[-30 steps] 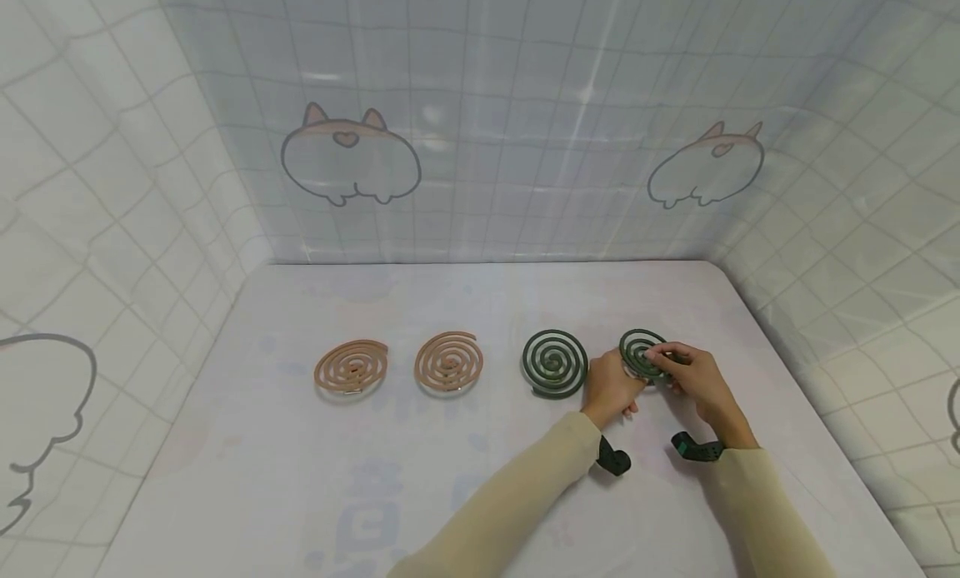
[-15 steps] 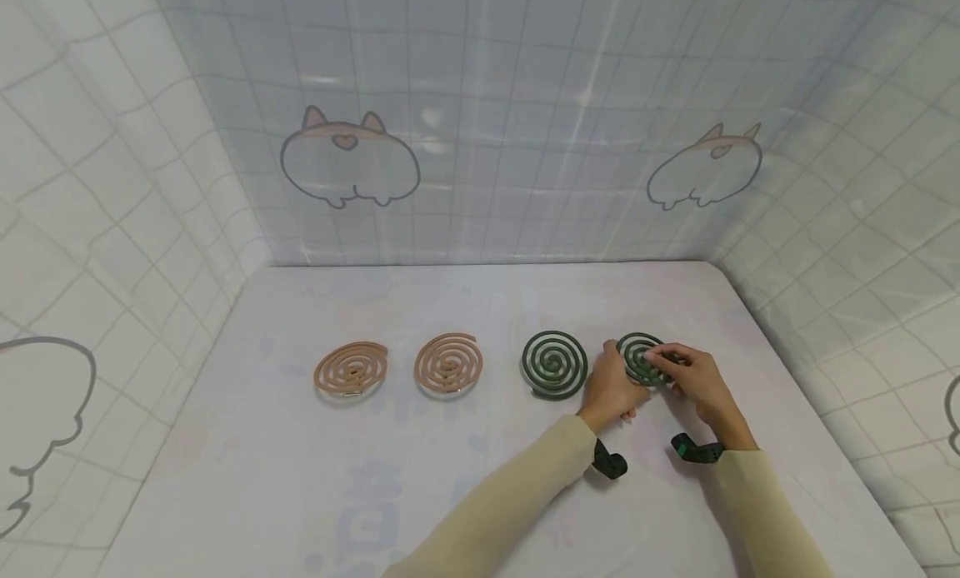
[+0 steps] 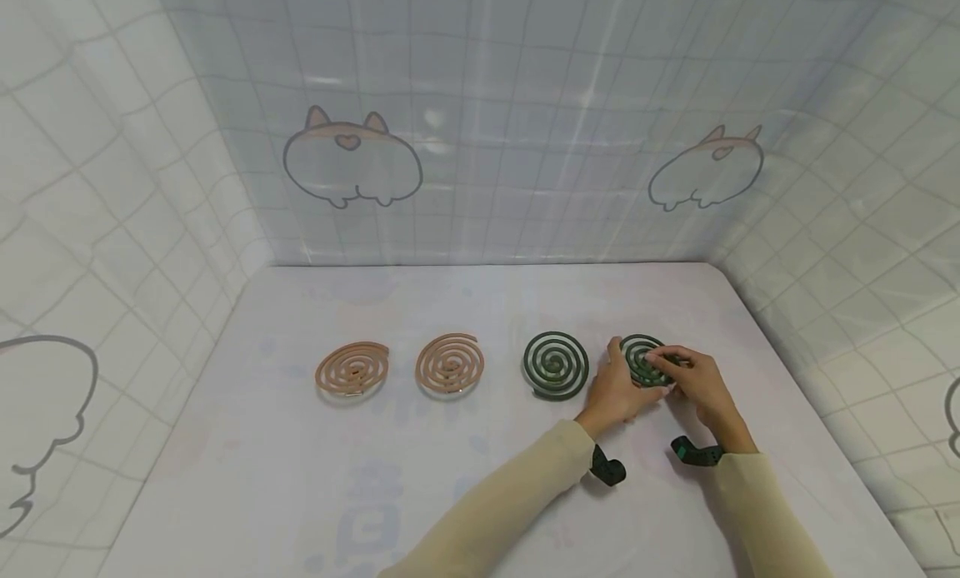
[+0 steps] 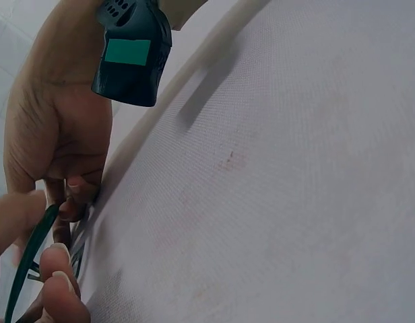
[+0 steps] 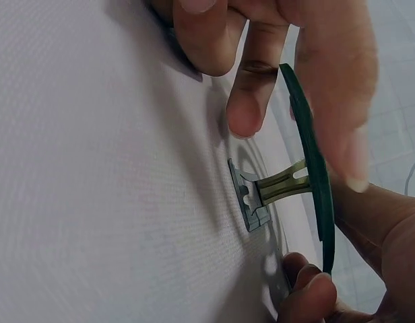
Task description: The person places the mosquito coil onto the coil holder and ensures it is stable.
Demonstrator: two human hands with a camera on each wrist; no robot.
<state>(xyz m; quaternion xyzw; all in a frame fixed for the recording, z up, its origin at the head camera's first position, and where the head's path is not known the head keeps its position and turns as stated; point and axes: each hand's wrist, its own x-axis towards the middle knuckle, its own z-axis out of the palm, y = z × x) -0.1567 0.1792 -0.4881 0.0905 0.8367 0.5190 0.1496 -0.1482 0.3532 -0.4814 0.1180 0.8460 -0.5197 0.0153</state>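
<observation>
A green mosquito coil sits raised off the table. In the right wrist view, a small metal stand holds the coil from below. My right hand grips it from the right, thumb and index finger on its upper face, other fingers beneath the rim. On the near-left side my left hand spreads thumb and finger around the edge; part of the coil lies behind these fingers. Only a sliver of the coil shows in the left wrist view, between left-hand fingers.
To the left lies another green mosquito coil. Two brown coils stand further left, raised on metal supports. A pale cloth covers the table. Gridded curtain walls enclose the back and sides.
My left hand has turned and slid slightly down, from beneath the coil to its near-left edge, its thumb now extended. My right hand stays nearly still on the coil.
</observation>
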